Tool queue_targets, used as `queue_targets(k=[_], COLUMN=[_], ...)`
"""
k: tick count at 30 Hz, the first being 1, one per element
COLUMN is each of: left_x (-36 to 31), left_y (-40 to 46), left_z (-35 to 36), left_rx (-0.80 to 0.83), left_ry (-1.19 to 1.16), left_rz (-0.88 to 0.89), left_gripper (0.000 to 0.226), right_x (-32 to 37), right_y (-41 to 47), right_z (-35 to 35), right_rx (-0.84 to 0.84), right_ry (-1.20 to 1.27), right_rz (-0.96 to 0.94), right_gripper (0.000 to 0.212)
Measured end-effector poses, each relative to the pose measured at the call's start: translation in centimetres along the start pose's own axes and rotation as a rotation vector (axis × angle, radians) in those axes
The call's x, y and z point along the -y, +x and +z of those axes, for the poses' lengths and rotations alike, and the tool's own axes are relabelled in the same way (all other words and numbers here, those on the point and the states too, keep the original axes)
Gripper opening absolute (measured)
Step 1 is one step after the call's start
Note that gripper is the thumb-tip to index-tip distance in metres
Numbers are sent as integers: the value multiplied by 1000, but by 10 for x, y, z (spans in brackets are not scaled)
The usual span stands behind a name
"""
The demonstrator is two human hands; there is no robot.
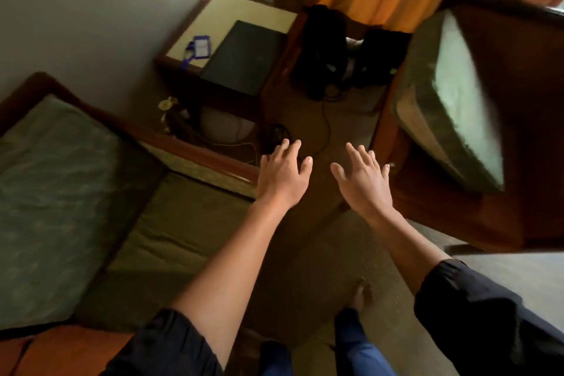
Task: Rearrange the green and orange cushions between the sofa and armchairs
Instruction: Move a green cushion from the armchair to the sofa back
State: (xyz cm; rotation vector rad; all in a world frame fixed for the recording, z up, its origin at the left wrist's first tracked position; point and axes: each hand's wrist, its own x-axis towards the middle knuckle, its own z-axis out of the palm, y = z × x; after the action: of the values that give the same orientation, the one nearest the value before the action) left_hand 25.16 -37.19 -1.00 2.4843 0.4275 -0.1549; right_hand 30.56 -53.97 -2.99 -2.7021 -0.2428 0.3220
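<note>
1. Dark sleeves [476,308] frame both bare forearms; the left hand [282,174] and right hand [364,181] hover over the carpet, fingers [354,151] spread, holding nothing.
2. One green cushion [52,192] leans on the sofa at left; another green cushion [457,98] stands in the armchair at right.
3. An orange cushion [61,348] lies at bottom left.
4. Likely best: the person turns to one cushion and grips opposite edges with both hands.

Side table [244,11] w/ laptop [244,58], badge [200,47].
</note>
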Motion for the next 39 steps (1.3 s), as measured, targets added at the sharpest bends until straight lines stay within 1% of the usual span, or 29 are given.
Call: queue_targets(k=[5,10,14,16,21,27,32,36,39], left_x=[-112,-204,-258,-272,-323,-382,-424,-443,-448], left_y=[49,98,133,149,212,286,365,431,474], left_z=[57,99,115,116,121,128,155,180,202], left_rx=[70,77,81,73,60,24,56,38,22], left_ry=[45,36,72,92,166,156,192,63,75], left_rz=[134,141,180,190,252,347,385,315,308], left_gripper=[56,55,53,51,47,38,36,38,39], right_x=[-112,-202,-254,-267,-303,-345,-393,-436,-467], right_y=[29,75,116,133,193,252,314,385,433], right_z=[-48,-103,-144,-155,-182,-223,-242,-246,-237], right_rx=[-16,-27,-17,-12,-61,-211,-210,-186,-154], right_ry=[8,1,-13,-15,35,134,180,290,309], right_rz=[106,128,146,147,141,161,128,109,79], right_gripper=[67,65,64,65,63,58,56,60,60])
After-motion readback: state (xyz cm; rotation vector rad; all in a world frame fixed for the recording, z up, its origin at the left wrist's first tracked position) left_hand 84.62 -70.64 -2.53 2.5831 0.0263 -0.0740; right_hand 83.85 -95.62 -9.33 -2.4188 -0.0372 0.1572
